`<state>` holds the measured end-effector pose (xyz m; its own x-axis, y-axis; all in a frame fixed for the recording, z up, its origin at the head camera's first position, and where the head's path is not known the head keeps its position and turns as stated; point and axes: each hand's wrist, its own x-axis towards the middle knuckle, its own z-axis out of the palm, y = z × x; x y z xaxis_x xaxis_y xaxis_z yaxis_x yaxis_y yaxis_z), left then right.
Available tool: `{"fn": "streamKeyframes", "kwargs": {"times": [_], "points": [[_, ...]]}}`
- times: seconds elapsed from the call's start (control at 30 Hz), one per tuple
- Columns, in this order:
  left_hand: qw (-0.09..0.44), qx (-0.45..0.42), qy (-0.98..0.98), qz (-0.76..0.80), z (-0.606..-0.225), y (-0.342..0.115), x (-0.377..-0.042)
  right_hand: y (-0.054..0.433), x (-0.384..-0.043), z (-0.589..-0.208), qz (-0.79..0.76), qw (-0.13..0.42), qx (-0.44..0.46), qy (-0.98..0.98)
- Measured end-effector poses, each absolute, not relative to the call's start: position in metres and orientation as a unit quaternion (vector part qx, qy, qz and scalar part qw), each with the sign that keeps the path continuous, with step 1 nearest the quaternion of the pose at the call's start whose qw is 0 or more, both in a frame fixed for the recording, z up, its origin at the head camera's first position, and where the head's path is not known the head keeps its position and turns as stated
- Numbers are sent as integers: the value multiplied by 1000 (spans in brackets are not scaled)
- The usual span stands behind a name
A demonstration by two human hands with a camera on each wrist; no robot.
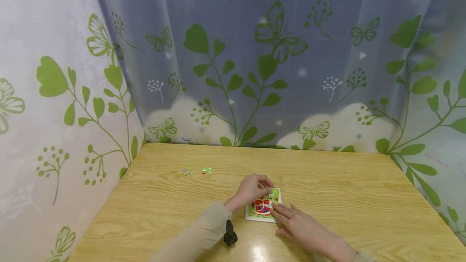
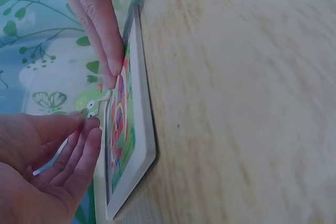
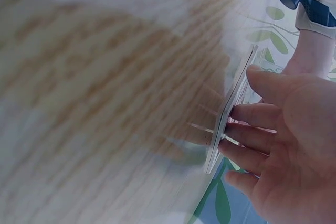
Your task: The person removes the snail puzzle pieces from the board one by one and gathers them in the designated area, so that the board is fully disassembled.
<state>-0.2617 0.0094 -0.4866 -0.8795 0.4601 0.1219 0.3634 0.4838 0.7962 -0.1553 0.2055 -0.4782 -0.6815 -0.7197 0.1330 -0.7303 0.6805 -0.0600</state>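
Note:
A small jigsaw puzzle (image 1: 261,209) with a white border and a red, blue and green picture lies on the table. My left hand (image 1: 253,188) is over its far side. In the left wrist view, thumb and fingertips pinch a green puzzle piece (image 2: 90,102) with cartoon eyes, tilted up from the board. My right hand (image 1: 300,225) rests its straight fingers on the board's right part, covering some of the picture. The right wrist view shows the board (image 3: 227,116) edge-on, with the fingers against it.
Two small groups of loose puzzle pieces, one pinkish-green (image 1: 186,171) and one green and white (image 1: 207,170), lie at the far left of the wooden table (image 1: 338,189). A black strap device (image 1: 230,233) is on the left wrist. Patterned curtains (image 1: 233,72) border the table.

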Motion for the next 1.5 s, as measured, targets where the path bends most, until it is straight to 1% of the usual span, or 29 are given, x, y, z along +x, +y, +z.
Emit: {"fn": "streamKeyframes", "kwargs": {"times": [0.23,0.43,0.57,1.2,1.5], "points": [[45,231,858,457,-484,4,-266,206,-156,-479,58,47,396,-915],[44,225,861,453,-484,-4,-269,208,-158,-483,60,62,404,-911],[38,225,863,450,-485,-11,-271,208,-159,-484,60,63,402,-911],[21,188,863,468,-486,-58,-286,206,-157,-478,70,21,384,-921],[7,171,857,485,-486,-81,-295,207,-157,-479,70,17,382,-921]]}}
